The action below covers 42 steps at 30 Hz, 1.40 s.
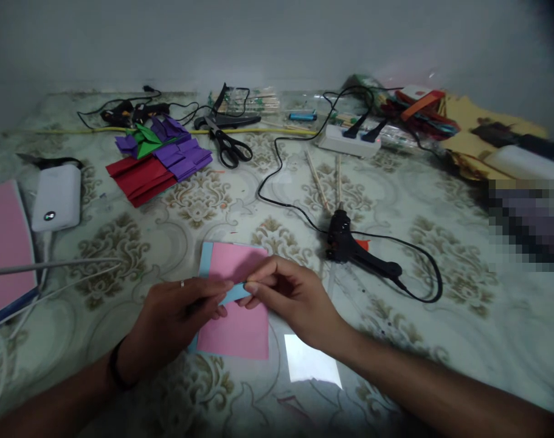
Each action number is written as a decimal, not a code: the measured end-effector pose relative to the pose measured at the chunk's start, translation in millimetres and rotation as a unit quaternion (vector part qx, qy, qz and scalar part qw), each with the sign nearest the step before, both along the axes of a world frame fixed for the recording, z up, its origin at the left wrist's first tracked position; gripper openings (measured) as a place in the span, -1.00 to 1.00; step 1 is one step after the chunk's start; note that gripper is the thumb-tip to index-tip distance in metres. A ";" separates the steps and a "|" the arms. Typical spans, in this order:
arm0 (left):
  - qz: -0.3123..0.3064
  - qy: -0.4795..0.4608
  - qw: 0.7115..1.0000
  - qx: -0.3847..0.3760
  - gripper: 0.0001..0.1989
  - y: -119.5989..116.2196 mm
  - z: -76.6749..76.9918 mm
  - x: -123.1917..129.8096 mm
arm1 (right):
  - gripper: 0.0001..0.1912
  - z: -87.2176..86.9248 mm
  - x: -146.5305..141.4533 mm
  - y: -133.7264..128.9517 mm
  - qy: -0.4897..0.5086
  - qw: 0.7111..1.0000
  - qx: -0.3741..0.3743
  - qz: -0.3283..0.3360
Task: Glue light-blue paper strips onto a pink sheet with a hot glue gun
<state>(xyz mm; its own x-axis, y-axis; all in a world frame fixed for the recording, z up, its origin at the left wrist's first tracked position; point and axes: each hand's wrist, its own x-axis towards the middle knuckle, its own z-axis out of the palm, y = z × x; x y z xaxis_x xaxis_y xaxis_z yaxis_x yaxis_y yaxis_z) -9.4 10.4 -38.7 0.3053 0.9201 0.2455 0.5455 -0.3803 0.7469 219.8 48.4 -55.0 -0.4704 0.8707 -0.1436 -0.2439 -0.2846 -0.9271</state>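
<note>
A small light blue paper piece point(234, 294) is pinched between both hands, above a pink sheet point(238, 334). The sheet has a light blue strip along its left edge and lies flat on the table. My left hand point(176, 310), with a ring and a dark wristband, grips the left end of the blue piece. On the right end, my right hand point(295, 298) closes thumb and fingers. Part of the blue piece is hidden by the fingers.
A black glue gun point(361, 249) lies right of the hands, its cord looping around. Farther back are black scissors point(228, 146), folded coloured papers point(167, 159) and a white power strip point(349, 143). A white power bank point(58, 198) lies left.
</note>
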 end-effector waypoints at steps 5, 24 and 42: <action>0.028 -0.007 0.999 0.021 -0.81 -2.2 -0.2 4.4 | -0.65 5.0 -1.5 3.6 0.016 0.998 -0.035 0.044; 0.034 -0.119 0.985 -0.122 -0.84 -4.5 -1.4 16.5 | -0.80 8.9 -7.9 -7.9 -0.006 1.000 0.022 0.018; -0.005 -0.036 0.988 -0.152 -0.73 -2.7 4.9 13.4 | -0.72 9.4 -8.6 -7.1 0.015 0.999 -0.010 0.030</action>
<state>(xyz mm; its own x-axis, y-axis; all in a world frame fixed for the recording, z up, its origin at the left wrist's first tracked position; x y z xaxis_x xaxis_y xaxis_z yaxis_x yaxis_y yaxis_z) 4.0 7.7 -33.9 0.3068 0.9516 -0.0200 0.4837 -0.1378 0.8643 211.2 41.3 -45.6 -0.5262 0.8377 -0.1462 -0.2524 -0.3181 -0.9138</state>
